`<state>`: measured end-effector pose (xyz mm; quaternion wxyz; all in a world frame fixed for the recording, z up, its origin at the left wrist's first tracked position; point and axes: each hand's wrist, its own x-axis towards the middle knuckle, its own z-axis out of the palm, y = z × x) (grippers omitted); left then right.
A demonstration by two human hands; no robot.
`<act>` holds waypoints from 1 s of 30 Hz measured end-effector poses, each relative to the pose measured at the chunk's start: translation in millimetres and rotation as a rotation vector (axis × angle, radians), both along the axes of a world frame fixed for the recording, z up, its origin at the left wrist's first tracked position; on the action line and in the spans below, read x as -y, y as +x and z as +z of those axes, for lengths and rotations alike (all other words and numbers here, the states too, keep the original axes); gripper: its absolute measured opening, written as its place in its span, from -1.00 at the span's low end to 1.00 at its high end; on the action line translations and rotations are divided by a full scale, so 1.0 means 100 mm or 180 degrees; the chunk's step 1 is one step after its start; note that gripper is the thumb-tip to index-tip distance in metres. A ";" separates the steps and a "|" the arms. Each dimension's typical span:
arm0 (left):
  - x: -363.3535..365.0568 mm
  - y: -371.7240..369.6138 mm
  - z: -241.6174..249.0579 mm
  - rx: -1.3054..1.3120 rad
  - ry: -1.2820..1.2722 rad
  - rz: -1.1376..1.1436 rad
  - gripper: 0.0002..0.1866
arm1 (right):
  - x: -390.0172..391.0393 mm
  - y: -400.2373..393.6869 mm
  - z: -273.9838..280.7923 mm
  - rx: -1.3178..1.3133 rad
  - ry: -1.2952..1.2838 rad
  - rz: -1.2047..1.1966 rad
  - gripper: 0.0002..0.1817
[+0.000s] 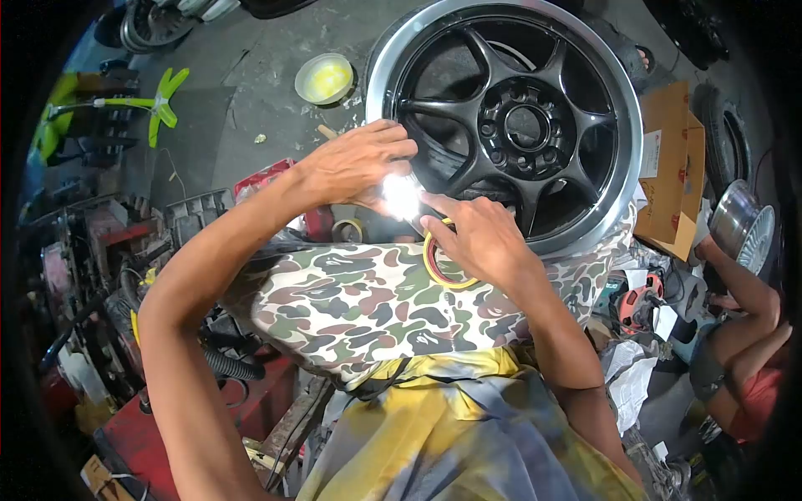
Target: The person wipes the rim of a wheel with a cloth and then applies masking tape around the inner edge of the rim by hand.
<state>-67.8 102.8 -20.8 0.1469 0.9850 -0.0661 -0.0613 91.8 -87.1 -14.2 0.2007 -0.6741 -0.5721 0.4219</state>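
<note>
A black multi-spoke wheel (526, 125) with a shiny metal lip lies face up beyond my lap. My left hand (363, 165) is at the rim's lower left edge, its fingers curled; a bright glare below them hides what they hold. Close beside the glare is my right hand (480, 238), its index finger and thumb reaching toward it. A yellow-edged ring, like a roll of tape (433, 263), hangs at my right hand, above my camouflage-covered lap (351, 309).
A bowl with yellow contents (324, 79) sits on the floor beyond. Right are a cardboard box (668, 167), a tire (723, 142), a power tool (639, 302) and another person's arm (748, 284). Machine parts and a red case (184, 417) crowd the left.
</note>
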 end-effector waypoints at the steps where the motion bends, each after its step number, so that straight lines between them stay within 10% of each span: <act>1: 0.00 0.00 -0.04 -0.0004 -0.0058 -0.0010 -0.45 | 0.00 0.00 0.02 0.0021 -0.0028 0.0012 -0.55; 30: 0.10 0.04 -0.04 -0.0208 -0.0323 0.0117 -0.53 | -0.17 -0.08 0.13 0.0834 -0.0635 0.1148 -0.55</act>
